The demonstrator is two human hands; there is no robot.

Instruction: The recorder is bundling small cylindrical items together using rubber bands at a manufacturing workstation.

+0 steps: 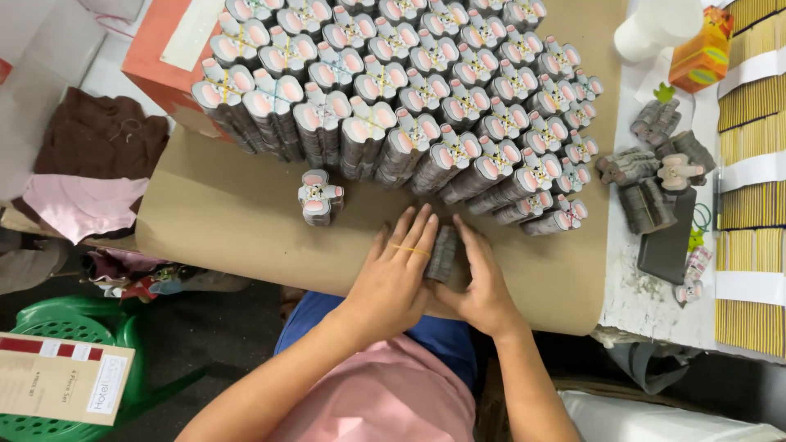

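Observation:
My left hand [395, 274] and my right hand [483, 282] press from both sides on a grey stack of die-cut cards [443, 254] standing on edge on the brown paper-covered table [237, 221]. A yellow rubber band [409, 250] lies across my left fingers. One banded bundle of mouse-shaped cards [320, 197] stands alone to the left. Behind it, many banded bundles [409, 90] are packed in rows.
Loose grey card stacks [655, 168] and a dark flat object [670, 237] lie at right, beside yellow banded stacks [749, 205]. An orange carton [702, 51] and white roll [655, 24] stand at back right. A green plastic stool [98, 336] and cloths [94, 164] sit at left.

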